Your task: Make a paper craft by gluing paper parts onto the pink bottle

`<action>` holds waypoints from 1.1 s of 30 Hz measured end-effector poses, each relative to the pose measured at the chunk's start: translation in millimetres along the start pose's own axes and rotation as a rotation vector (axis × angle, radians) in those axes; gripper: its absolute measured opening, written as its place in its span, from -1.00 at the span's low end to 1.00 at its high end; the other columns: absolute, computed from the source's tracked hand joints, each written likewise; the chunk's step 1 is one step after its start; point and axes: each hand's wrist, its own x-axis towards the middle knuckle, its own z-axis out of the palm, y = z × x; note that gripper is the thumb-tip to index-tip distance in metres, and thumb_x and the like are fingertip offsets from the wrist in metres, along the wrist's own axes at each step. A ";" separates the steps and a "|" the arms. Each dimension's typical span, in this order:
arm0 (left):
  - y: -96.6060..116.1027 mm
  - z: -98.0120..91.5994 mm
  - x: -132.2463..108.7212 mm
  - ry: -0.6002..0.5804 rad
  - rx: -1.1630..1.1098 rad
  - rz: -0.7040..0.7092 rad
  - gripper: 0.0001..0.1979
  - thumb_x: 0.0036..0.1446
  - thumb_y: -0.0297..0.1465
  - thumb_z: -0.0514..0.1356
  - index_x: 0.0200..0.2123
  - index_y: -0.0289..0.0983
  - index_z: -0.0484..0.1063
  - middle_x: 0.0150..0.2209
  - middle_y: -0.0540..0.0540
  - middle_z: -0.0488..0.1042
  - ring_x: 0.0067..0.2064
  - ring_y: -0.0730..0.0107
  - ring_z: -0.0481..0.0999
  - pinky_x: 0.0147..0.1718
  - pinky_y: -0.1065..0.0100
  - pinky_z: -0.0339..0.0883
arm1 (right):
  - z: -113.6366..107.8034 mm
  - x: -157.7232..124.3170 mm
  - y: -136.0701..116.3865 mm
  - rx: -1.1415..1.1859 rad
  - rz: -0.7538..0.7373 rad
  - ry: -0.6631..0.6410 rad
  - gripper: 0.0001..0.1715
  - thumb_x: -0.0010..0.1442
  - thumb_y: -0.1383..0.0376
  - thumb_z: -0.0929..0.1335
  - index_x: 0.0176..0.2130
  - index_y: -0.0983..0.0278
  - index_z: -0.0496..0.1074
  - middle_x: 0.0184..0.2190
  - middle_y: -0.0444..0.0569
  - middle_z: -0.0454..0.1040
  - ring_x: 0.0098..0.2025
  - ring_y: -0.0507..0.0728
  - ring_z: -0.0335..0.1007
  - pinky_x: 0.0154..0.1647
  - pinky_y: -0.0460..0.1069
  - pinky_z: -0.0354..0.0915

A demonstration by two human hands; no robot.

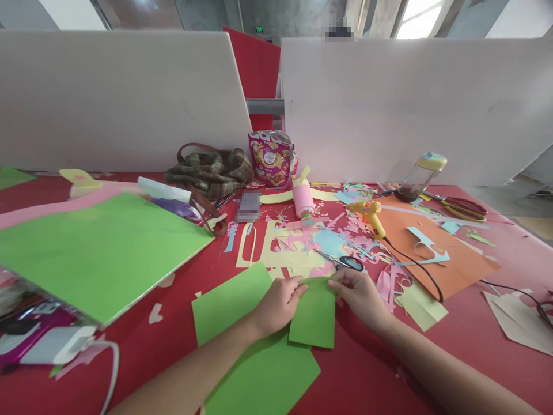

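Both my hands hold a small piece of green paper (314, 320) by its top edge, in the front middle of the table. My left hand (279, 305) pinches its upper left corner, and my right hand (360, 294) pinches the upper right one. The top edge looks slightly curved between my fingers. Larger green sheets (259, 374) lie under my left forearm and partly beneath the held piece. Just beyond my right hand rest scissors (349, 263) with dark handles, among paper scraps.
On the red table (173, 351) lie a stack of green paper (108, 253) at left, a yellow glue gun (371, 216) with a black cord, and orange paper (466, 253). Behind stand a pink bottle (303, 199), a purple snack bag (271, 158), a plaid bag (216, 170) and a clear bottle (419, 178).
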 end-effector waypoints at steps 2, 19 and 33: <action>1.4 -0.2 -0.5 -0.022 -0.017 0.019 -0.68 0.11 -0.24 -0.14 -0.44 -0.28 0.29 -0.70 0.08 0.08 -0.66 0.51 0.03 -0.65 0.44 -0.11 | -0.8 -0.7 0.0 -0.040 -0.006 0.047 -0.63 0.01 0.08 0.24 -0.62 0.29 0.21 -0.72 -0.19 0.19 -0.66 -0.05 0.11 -0.63 -0.12 0.10; 9.3 0.0 -1.9 -0.058 -0.021 0.029 -0.76 0.07 -0.28 -0.06 -0.48 -0.29 0.27 -0.62 0.04 0.24 -0.62 0.54 0.13 -0.65 0.48 -0.03 | 0.0 -2.9 -2.7 -0.399 -0.212 0.070 -0.78 0.05 0.24 0.19 -0.52 0.27 0.30 -0.62 -0.13 0.31 -0.55 0.01 0.18 -0.54 -0.10 0.11; 11.4 8.6 -6.7 -0.078 0.300 0.249 -0.75 0.12 -0.40 -0.15 -0.57 -0.25 0.13 -0.65 0.04 0.16 -0.61 0.49 0.18 -0.62 0.45 -0.03 | 8.5 -12.4 -9.7 -0.496 -0.380 -0.188 -0.85 -0.01 0.38 0.20 -0.49 0.28 0.35 -0.56 -0.09 0.39 -0.51 0.01 0.26 -0.47 -0.11 0.17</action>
